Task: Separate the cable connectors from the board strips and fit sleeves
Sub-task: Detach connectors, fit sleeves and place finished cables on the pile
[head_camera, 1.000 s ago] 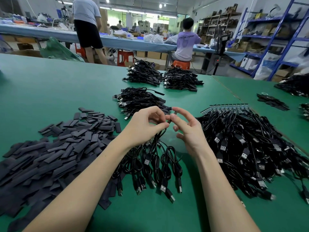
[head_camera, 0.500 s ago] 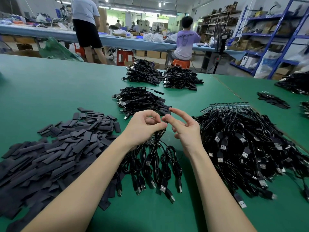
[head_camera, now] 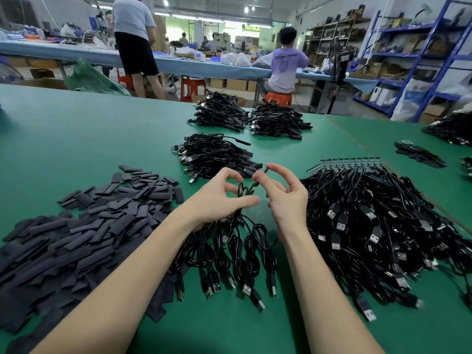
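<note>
Left hand (head_camera: 217,200) gripping a bunch of black cables (head_camera: 229,251) above the green tabletop (head_camera: 76,139), right hand (head_camera: 286,198) fingers pinching 1 cable end (head_camera: 259,178), sleeves (head_camera: 84,226) heaped left, board strips (head_camera: 344,163) far right

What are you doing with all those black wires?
A person is working on black cables at a green table. The left hand grips a bundle of cables whose USB plugs lie on the table, while the right hand pinches one cable's end. A heap of dark sleeves lies at the left, and a bigger cable pile at the right.
</note>
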Motion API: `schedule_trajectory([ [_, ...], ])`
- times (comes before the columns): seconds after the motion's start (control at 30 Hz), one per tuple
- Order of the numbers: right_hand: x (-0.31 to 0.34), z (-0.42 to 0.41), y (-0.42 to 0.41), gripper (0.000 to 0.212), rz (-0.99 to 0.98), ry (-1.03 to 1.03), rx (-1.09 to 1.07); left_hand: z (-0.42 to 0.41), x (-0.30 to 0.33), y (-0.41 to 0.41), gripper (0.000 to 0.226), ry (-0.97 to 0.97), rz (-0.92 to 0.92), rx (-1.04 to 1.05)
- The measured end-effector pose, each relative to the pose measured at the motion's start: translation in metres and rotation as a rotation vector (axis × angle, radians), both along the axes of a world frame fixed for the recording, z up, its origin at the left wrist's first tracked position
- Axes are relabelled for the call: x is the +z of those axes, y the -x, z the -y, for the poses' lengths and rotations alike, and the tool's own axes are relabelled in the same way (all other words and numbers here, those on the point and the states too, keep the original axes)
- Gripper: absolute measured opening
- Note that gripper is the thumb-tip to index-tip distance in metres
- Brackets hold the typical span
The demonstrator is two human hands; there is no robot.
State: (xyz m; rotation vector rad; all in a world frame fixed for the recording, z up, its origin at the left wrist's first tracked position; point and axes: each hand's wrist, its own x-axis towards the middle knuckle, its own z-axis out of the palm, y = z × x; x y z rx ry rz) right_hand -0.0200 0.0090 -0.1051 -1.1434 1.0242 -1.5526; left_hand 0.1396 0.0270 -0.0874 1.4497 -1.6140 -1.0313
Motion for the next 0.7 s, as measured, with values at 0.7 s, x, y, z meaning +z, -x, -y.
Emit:
schedule_trajectory([
  [0.7,-0.008,0.011,0.008,0.010,-0.633,-0.194,0.082,0.106,-0.011,-0.042,0.011,0.582,1.182,0.097],
])
